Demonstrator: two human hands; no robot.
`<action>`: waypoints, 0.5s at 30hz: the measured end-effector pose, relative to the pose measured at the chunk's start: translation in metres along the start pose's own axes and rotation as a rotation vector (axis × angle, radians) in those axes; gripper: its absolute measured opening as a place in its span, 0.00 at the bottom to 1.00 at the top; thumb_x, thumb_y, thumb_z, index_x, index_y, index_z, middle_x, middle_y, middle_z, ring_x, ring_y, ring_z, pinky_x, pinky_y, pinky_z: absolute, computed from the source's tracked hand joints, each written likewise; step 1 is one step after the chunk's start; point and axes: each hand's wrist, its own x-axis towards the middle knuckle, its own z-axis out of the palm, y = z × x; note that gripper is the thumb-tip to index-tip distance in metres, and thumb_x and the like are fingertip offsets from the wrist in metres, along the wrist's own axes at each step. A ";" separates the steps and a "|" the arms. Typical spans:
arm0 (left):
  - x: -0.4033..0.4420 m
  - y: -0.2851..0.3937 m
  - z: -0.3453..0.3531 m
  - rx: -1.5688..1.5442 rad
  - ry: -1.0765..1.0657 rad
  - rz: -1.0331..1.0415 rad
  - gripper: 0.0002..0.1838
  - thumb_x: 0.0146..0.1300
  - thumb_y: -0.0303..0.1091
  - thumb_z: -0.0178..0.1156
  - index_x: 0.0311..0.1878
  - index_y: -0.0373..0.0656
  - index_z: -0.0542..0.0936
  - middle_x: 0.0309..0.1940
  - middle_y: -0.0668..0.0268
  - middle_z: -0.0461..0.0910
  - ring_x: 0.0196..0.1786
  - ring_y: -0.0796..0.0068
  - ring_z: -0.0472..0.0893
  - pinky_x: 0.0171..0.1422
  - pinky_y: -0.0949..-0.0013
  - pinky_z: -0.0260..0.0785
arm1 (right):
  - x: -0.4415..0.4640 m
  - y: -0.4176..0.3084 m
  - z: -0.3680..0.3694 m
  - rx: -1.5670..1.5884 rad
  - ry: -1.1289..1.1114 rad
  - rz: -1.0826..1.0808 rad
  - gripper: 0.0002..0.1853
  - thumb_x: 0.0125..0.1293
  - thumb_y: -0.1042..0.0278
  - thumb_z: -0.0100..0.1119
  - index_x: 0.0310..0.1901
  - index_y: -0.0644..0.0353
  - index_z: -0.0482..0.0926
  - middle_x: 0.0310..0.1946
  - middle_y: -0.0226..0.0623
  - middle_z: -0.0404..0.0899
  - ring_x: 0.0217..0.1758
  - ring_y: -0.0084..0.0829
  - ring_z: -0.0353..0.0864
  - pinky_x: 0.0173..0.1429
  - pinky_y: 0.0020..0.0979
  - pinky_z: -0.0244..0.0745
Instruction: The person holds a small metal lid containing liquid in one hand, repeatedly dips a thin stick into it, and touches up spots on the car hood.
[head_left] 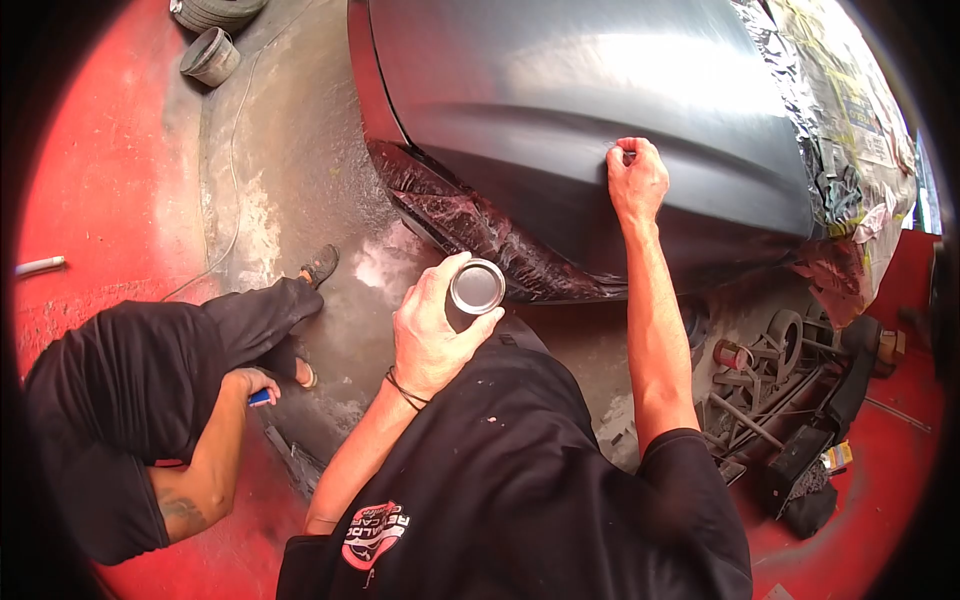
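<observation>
My left hand [430, 330] is wrapped round a small round can [477, 287], seen end-on with a shiny metal rim and a grey middle. It is held in front of my body, near the front edge of the car. My right hand [638, 188] is stretched over the dull black car hood [540, 160], its fingers curled into a pinch. Whatever those fingers hold, if anything, is too small to make out. Dark crinkled plastic film [450, 215] covers the part below the hood's edge.
A person in dark clothes [150, 390] stands at my left, a blue item [260, 397] in one hand. Paper and plastic masking [850, 120] covers the car at the upper right. Car parts [770, 380] lie on the right; a bucket [210, 57] and tyre [215, 12] are upper left.
</observation>
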 end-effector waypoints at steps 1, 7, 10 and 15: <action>0.000 0.000 0.000 0.000 0.001 0.002 0.43 0.61 0.36 0.89 0.78 0.44 0.81 0.64 0.56 0.91 0.64 0.50 0.92 0.71 0.50 0.84 | 0.000 0.000 0.000 -0.003 -0.001 0.003 0.08 0.75 0.65 0.72 0.50 0.58 0.91 0.49 0.41 0.94 0.45 0.40 0.97 0.57 0.44 0.90; 0.000 -0.001 -0.002 -0.003 0.007 -0.007 0.43 0.60 0.36 0.89 0.78 0.45 0.81 0.64 0.56 0.91 0.64 0.49 0.92 0.71 0.50 0.84 | -0.002 -0.003 -0.001 0.032 0.001 0.032 0.08 0.76 0.65 0.72 0.50 0.58 0.91 0.49 0.41 0.94 0.45 0.38 0.98 0.57 0.42 0.90; 0.000 -0.002 -0.002 0.000 0.011 -0.005 0.43 0.60 0.36 0.89 0.78 0.45 0.81 0.63 0.57 0.91 0.64 0.49 0.92 0.71 0.49 0.84 | -0.003 -0.005 -0.003 0.029 -0.004 0.033 0.08 0.76 0.66 0.73 0.51 0.57 0.92 0.50 0.40 0.94 0.45 0.38 0.98 0.57 0.41 0.90; 0.000 -0.003 -0.003 -0.006 0.009 -0.008 0.43 0.60 0.35 0.89 0.78 0.45 0.81 0.64 0.57 0.91 0.64 0.49 0.92 0.71 0.49 0.85 | -0.003 -0.004 -0.003 0.005 -0.011 0.013 0.08 0.76 0.65 0.73 0.51 0.57 0.92 0.50 0.41 0.94 0.46 0.38 0.98 0.57 0.41 0.90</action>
